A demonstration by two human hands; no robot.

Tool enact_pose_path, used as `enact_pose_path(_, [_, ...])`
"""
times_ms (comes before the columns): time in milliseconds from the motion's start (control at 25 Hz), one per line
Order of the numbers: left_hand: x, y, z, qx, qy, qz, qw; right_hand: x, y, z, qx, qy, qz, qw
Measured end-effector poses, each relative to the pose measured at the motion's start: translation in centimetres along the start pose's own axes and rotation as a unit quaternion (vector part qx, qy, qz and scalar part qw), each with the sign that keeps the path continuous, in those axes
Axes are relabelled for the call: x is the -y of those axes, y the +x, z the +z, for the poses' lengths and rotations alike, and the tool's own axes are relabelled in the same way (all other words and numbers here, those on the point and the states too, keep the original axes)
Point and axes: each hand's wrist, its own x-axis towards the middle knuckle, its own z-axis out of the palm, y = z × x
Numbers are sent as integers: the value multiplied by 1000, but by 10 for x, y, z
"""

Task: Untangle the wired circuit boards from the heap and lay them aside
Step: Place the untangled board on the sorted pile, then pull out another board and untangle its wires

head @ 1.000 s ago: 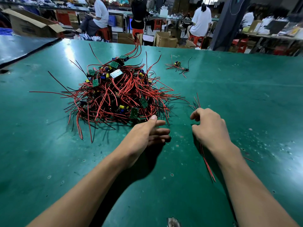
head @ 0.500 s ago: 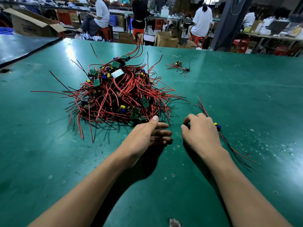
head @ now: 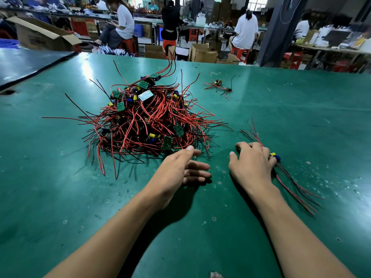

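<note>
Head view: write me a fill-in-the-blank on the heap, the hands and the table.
The heap lies on a ____ table. The right hand holds a board whose wires are red and ____. The left hand holds ____. Beyond the heap, a small bundle lies to its ____.
Missing: green; black; nothing; right.

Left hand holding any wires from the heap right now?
No, the left hand lies with fingers straight beside the heap, holding nothing; only the right hand holds a wired board.
</note>
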Motion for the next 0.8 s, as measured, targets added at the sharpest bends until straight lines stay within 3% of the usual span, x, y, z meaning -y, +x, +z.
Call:
enact_pose_path(200, [-1,0,-1,1,-7,2,1000,23,7,15,-86,188,-104,973])
enact_pose_path(360, [-1,1,-3,10,1,9,1000,41,29,26,-109,323,-100,935])
enact_pose_path(600, [0,1,-7,17,7,8,1000,61,62,43,58,221,-177,957])
enact_pose_path(800, [-1,0,-10,24,7,1,1000,56,53,41,-5,297,-190,936])
